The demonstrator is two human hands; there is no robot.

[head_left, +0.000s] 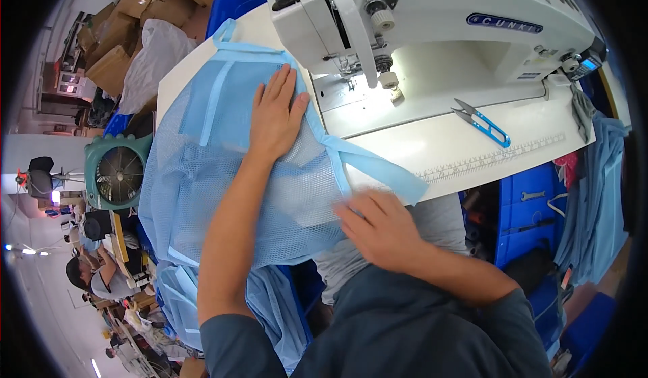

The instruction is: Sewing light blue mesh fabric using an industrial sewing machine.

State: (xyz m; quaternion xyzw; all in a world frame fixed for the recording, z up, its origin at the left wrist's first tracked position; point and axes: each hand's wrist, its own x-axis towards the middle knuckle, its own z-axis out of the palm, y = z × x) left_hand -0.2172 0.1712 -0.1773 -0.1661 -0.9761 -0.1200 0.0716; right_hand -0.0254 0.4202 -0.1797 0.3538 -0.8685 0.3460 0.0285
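A light blue piece of mesh and solid fabric [229,182] with pale blue binding is spread over the left of the white sewing table and hangs off its near edge. My left hand [275,118] lies flat on its solid panel, fingers stretched out. Beside the near edge of the mesh is my right hand [381,233], its fingers bent and smeared by motion; whether they grip the cloth is unclear. A loose blue binding strip [381,165] runs to the right just beyond that hand. The white sewing machine [432,13] stands past the fabric, its needle area apart from the cloth.
Blue-handled thread snips [482,123] lie on the table right of the needle, near a printed ruler scale [493,156]. Blue cloth [594,202] hangs at the right. A green fan [118,172], cardboard boxes [145,7] and people at work are to the left.
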